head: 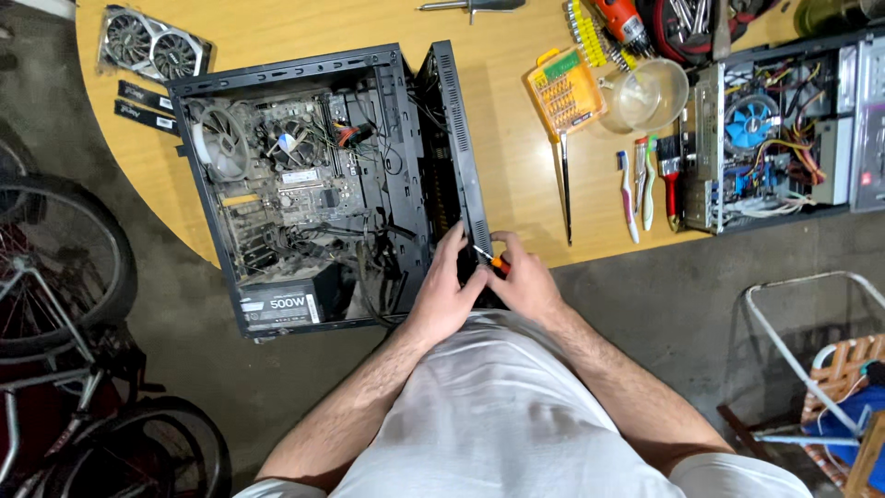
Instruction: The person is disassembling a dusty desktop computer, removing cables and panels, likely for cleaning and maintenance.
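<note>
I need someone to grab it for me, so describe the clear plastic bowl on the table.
On the wooden table, look right of the open black computer case, just past the orange screwdriver-bit box. The clear plastic bowl sits there, the only see-through, round thing nearby.

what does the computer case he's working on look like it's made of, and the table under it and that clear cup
Computer case: apparently sheet metal painted matte black, going by thin folded edges and vent slots. Table: probably wood or wood-look laminate, with a smooth yellowish grain. Clear cup: see-through, likely plastic, though glass can't be ruled out.
</note>
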